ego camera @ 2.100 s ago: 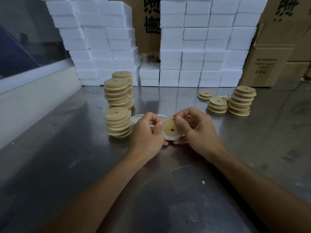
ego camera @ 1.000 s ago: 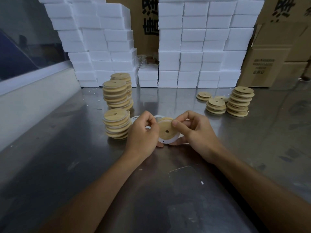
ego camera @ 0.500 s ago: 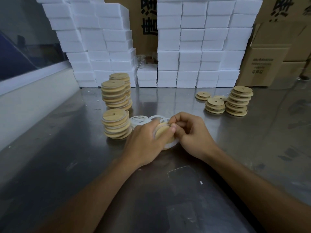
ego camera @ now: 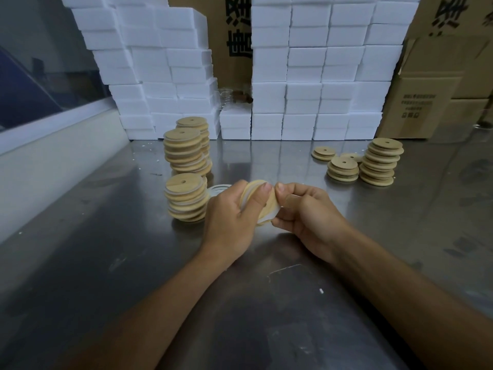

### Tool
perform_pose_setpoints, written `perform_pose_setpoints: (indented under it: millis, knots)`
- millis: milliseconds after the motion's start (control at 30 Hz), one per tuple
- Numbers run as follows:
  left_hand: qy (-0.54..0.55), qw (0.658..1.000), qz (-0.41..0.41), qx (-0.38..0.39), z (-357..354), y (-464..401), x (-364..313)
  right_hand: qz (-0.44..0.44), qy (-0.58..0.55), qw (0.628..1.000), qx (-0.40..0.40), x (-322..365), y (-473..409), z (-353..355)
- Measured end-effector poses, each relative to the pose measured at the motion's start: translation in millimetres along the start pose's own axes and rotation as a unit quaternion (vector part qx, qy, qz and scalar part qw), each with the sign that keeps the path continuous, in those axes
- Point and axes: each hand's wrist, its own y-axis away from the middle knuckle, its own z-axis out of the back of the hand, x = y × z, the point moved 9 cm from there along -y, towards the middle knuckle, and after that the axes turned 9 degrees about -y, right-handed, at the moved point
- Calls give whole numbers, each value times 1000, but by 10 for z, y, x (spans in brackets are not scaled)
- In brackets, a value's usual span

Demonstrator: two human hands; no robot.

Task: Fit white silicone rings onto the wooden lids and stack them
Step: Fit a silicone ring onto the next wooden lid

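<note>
Both hands hold one round wooden lid (ego camera: 269,206) with a white silicone ring (ego camera: 266,220) around its rim, tilted on edge just above the steel table (ego camera: 133,263). My left hand (ego camera: 229,220) grips the lid's left side, thumb across its face. My right hand (ego camera: 306,212) pinches its right edge. A short stack of ringed lids (ego camera: 185,200) stands just left of my left hand. Loose white rings (ego camera: 218,189) lie behind my left hand, mostly hidden.
Two taller stacks of ringed lids (ego camera: 186,150) stand behind the short stack. Bare wooden lids (ego camera: 378,162) sit in stacks at the right. White foam boxes (ego camera: 306,76) and cardboard cartons (ego camera: 432,102) wall off the back. A low white ledge (ego camera: 53,156) runs along the left.
The lid faced me flat between both hands; now it is turned more on edge. My left thumb has moved across its face, and both hands have shifted slightly.
</note>
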Motion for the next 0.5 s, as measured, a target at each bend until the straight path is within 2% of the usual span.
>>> perform_pose_setpoints:
  millis: [500]
  knots:
    - [22,998,12,-49,41,1,3,-31,-90,995,12,-101,-10,-50]
